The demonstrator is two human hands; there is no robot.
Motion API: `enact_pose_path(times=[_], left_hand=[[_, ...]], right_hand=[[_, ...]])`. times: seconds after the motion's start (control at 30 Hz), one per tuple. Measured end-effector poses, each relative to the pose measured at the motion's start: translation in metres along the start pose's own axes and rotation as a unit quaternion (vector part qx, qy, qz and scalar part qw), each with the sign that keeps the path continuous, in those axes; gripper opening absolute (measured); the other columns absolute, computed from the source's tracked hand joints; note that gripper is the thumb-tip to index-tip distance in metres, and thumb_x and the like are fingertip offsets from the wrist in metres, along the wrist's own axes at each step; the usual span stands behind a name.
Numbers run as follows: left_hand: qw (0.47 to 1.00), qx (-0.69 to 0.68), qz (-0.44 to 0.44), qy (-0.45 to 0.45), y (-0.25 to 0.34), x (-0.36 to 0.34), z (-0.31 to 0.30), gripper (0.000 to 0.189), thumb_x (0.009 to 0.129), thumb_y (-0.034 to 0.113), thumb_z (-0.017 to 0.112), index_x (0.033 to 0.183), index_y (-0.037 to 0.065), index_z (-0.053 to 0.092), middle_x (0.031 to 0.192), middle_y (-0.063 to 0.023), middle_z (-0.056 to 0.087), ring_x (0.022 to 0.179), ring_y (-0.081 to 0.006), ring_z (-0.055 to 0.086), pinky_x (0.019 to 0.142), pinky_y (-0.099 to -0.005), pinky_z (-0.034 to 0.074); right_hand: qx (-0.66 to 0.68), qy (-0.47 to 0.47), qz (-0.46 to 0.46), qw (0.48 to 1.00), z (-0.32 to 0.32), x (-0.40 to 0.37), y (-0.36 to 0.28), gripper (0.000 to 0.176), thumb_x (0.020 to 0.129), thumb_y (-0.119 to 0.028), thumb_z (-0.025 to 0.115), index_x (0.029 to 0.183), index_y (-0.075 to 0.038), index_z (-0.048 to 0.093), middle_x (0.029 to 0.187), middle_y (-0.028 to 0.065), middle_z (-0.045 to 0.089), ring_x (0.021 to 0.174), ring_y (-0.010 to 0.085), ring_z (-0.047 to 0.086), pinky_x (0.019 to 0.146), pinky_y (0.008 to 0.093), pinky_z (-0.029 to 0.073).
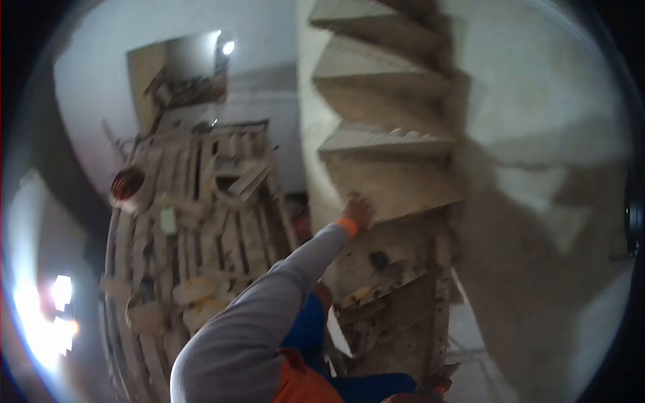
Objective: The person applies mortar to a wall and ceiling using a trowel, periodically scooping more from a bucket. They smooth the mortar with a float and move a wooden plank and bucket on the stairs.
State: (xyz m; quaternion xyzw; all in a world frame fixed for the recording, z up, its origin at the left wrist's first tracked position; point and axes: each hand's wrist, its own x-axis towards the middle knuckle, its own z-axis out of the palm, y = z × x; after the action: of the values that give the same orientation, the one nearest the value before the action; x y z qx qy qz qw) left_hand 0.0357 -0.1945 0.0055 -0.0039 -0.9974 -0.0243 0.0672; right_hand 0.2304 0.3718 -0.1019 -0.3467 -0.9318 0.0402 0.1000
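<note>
Bottom centre: grey sleeve, left hand laid against the lower edge of the concrete stairs, seemingly for support, fingers too blurred to tell whether they clasp. Right hand is cropped at the bottom edge, grip unreadable. Left of frame: stacked wooden planks crowding the stairs, only a narrow gap between; lamp beyond, upper left.
</note>
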Motion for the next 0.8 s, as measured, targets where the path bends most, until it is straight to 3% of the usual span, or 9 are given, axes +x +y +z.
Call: enact_pose_path(times=[0.17,0.27,0.37,0.43,0.47,0.5,0.63,0.7,0.8], left_hand=[[0.998,-0.046,0.02,0.038,-0.006,-0.001,0.014,0.075,0.071,0.047,0.063,0.134,0.02,0.035,0.143,-0.0067,0.026,0.132,-0.0281,0.02,0.106,-0.0463,0.015],[0.997,-0.046,0.029,0.06,-0.006,-0.002,0.014,0.06,0.071,0.032,0.059,0.127,0.016,0.044,0.137,-0.0114,0.035,0.129,-0.0266,0.028,0.101,-0.0458,0.025],[0.999,0.014,0.028,-0.006,0.0,-0.016,-0.018,0.055,0.072,0.029,0.057,0.123,0.013,0.046,0.134,-0.0117,0.039,0.124,-0.0289,0.036,0.099,-0.0464,0.029],[0.998,0.018,0.041,0.044,-0.013,0.016,0.042,0.058,0.072,0.029,0.055,0.127,0.013,0.042,0.135,-0.0129,0.036,0.127,-0.0277,0.031,0.102,-0.0445,0.027],[0.997,-0.038,0.018,0.068,-0.014,0.016,0.05,0.062,0.071,0.034,0.064,0.126,0.013,0.042,0.136,-0.0097,0.037,0.128,-0.0273,0.029,0.105,-0.0431,0.022],[0.995,-0.002,0.048,0.09,-0.014,0.014,0.043,0.063,0.071,0.035,0.064,0.126,0.014,0.042,0.135,-0.0107,0.038,0.127,-0.0281,0.03,0.105,-0.0423,0.022],[0.995,-0.041,0.065,0.067,-0.017,0.016,0.041,0.065,0.073,0.038,0.062,0.129,0.011,0.041,0.139,-0.012,0.031,0.13,-0.0299,0.022,0.105,-0.0423,0.02],[0.999,-0.012,0.052,-0.003,-0.006,0.003,0.007,0.065,0.077,0.042,0.057,0.131,0.012,0.037,0.141,-0.0116,0.027,0.132,-0.0295,0.02,0.105,-0.0434,0.02],[0.997,0.051,0.039,-0.037,0.006,0.015,0.001,0.068,0.073,0.043,0.062,0.129,0.012,0.04,0.139,-0.0104,0.028,0.129,-0.0302,0.024,0.103,-0.0448,0.024]], right_hand=[[-0.008,-0.02,0.03,0.999,-0.006,0.001,0.005,0.034,0.079,-0.027,0.058,0.103,-0.004,0.058,0.109,0.0154,0.058,0.104,0.0331,0.054,0.088,0.0387,0.044],[-0.006,-0.027,0.043,0.999,-0.01,-0.004,0.015,0.034,0.079,-0.027,0.058,0.103,-0.004,0.058,0.11,0.0155,0.058,0.104,0.0331,0.054,0.088,0.0387,0.043],[0.005,-0.05,0.057,0.997,-0.01,-0.01,0.035,0.034,0.079,-0.027,0.058,0.104,-0.004,0.058,0.11,0.0155,0.058,0.104,0.0331,0.054,0.088,0.0387,0.043],[0.024,-0.08,0.076,0.994,-0.011,-0.015,0.049,0.034,0.079,-0.027,0.058,0.104,-0.003,0.058,0.11,0.0155,0.058,0.104,0.0331,0.054,0.088,0.0387,0.043],[0.04,-0.1,0.086,0.99,-0.014,-0.017,0.055,0.034,0.079,-0.027,0.058,0.104,-0.003,0.058,0.11,0.0155,0.058,0.104,0.0331,0.054,0.088,0.0387,0.043],[0.06,-0.121,0.097,0.986,-0.016,-0.02,0.058,0.034,0.079,-0.027,0.058,0.104,-0.003,0.058,0.11,0.0155,0.058,0.105,0.0331,0.054,0.088,0.0387,0.043],[0.032,-0.147,0.144,0.978,-0.013,-0.021,0.06,0.036,0.076,-0.027,0.063,0.103,-0.003,0.059,0.109,0.0166,0.059,0.103,0.0325,0.055,0.087,0.0374,0.045],[0.032,-0.033,0.164,0.985,0.028,-0.011,0.076,0.039,0.074,-0.028,0.066,0.102,-0.002,0.06,0.105,0.0172,0.06,0.097,0.031,0.058,0.082,0.0353,0.047],[0.063,-0.166,0.165,0.97,0.003,-0.014,0.071,0.038,0.077,-0.026,0.062,0.107,-0.003,0.058,0.108,0.0171,0.059,0.098,0.0301,0.058,0.081,0.0386,0.048]])
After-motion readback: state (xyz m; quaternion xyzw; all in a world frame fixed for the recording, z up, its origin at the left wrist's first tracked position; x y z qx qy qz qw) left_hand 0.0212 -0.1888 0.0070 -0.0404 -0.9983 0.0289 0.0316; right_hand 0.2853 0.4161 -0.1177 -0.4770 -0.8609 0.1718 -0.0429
